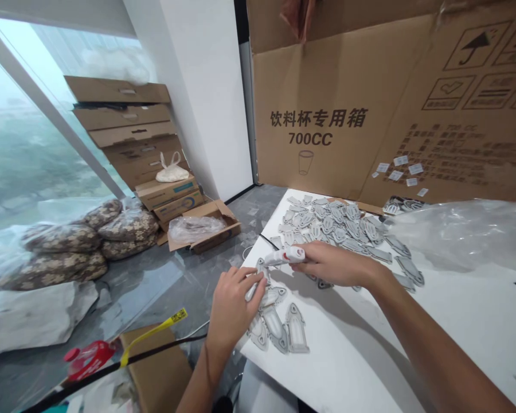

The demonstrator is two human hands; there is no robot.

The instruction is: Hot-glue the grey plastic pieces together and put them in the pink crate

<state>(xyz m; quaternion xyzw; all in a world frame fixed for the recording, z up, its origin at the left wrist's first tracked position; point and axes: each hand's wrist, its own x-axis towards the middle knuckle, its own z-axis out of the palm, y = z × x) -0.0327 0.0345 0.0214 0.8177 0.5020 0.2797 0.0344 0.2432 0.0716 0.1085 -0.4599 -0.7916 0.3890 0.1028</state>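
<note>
My right hand is closed around a white glue gun with a red mark, its narrow end pointing left. Just below that end, my left hand has its fingers bent over a grey boat-shaped flat piece at the table's left edge; the fingers partly cover it. Nearer to me lie several like pieces, among them a pale-centred one with a pointed top. Beyond my right hand spreads a loose heap of such grey pieces.
The white table bears a clear plastic bag at right. A large cardboard sheet stands behind it. On the floor at left are an opened carton, stacked boxes and patterned bundles. A black cord with a yellow tag crosses the lower left.
</note>
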